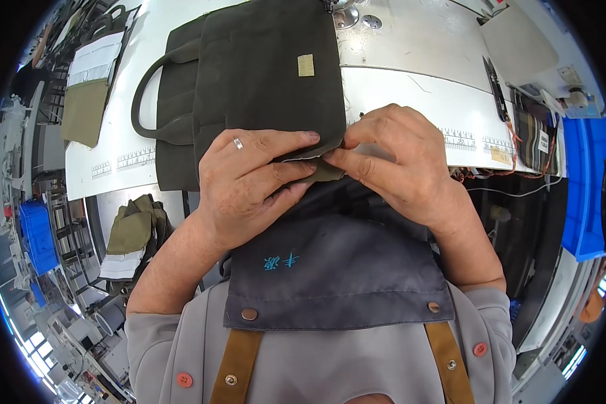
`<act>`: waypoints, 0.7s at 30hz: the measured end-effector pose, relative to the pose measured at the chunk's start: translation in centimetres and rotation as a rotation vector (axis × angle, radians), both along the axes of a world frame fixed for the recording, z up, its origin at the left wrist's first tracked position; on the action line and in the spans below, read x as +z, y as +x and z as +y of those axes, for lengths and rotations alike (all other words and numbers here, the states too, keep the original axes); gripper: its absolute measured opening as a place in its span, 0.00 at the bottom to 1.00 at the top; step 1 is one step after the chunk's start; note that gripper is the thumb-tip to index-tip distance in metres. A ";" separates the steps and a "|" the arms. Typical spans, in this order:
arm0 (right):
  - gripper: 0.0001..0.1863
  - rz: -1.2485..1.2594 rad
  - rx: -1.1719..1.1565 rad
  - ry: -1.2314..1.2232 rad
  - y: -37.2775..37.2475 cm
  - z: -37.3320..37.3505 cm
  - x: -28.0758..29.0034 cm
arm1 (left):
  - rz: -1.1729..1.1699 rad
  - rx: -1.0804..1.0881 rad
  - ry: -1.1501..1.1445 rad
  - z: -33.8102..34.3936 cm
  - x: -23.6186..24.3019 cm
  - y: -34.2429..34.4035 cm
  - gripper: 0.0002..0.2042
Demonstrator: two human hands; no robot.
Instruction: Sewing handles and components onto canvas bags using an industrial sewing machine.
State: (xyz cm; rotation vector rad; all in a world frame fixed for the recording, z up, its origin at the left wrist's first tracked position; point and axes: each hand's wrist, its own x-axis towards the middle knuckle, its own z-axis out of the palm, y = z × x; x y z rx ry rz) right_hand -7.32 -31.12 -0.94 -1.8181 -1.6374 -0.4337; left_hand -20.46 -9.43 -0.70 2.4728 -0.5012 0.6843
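A dark olive bag panel [262,81] with a looped handle [141,101] on its left side lies on the white table. A small yellowish patch [306,65] sits on the panel near its right edge. My left hand [249,172], a ring on one finger, grips the panel's near edge, where a paler raw edge shows between the fingers. Close beside it, my right hand [397,158] pinches the near right corner of the same panel between thumb and fingers. A lighter green piece of fabric [330,173] shows just under the fingertips.
Metal sewing machine parts [343,13] stand at the panel's far right corner. Black thread snips [495,87] lie at the right. Stacked fabric pieces [87,101] rest at the left, and more pieces [131,232] hang lower down. A blue bin [586,188] stands far right.
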 end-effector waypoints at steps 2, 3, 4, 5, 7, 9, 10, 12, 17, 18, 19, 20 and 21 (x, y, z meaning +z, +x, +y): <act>0.10 -0.033 0.019 0.009 -0.2 0.2 0.2 | -0.012 0.002 -0.002 -0.1 -0.1 0.0 0.14; 0.10 -0.033 0.020 0.009 -0.2 0.3 0.1 | -0.012 0.020 0.012 -0.2 0.0 0.0 0.14; 0.10 -0.054 0.027 0.058 -0.2 0.4 -0.1 | -0.011 0.038 0.025 -0.3 0.1 0.0 0.15; 0.11 -0.075 0.034 0.106 -0.1 0.6 -0.2 | -0.012 0.039 0.026 -0.4 0.0 0.0 0.15; 0.10 -0.059 0.039 0.123 -0.1 0.7 0.0 | -0.030 0.043 0.036 -0.4 -0.1 0.0 0.16; 0.10 -0.043 0.042 0.138 -0.2 0.8 0.1 | -0.050 0.046 0.036 -0.2 -0.4 0.0 0.17; 0.10 -0.046 0.042 0.141 -0.2 0.7 0.1 | -0.070 0.048 0.036 -0.2 -0.5 0.0 0.17; 0.10 -0.052 0.040 0.147 -0.2 0.7 0.0 | -0.063 0.027 0.050 0.0 -0.5 0.1 0.18; 0.08 -0.077 0.039 0.127 -0.1 0.6 0.2 | -0.015 0.027 0.149 0.0 -0.1 -0.4 0.13; 0.08 -0.083 0.035 0.129 -0.2 0.6 0.2 | 0.017 0.008 0.136 0.2 -0.4 -0.5 0.13; 0.08 -0.074 0.033 0.135 -0.2 0.6 0.2 | 0.050 -0.011 0.122 0.3 -0.5 -0.5 0.13; 0.07 -0.063 0.034 0.141 -0.2 0.7 0.1 | 0.046 -0.013 0.126 0.4 -0.3 -0.6 0.13; 0.07 -0.067 0.032 0.144 -0.2 0.7 0.1 | 0.072 -0.018 0.119 0.4 -0.1 -0.6 0.13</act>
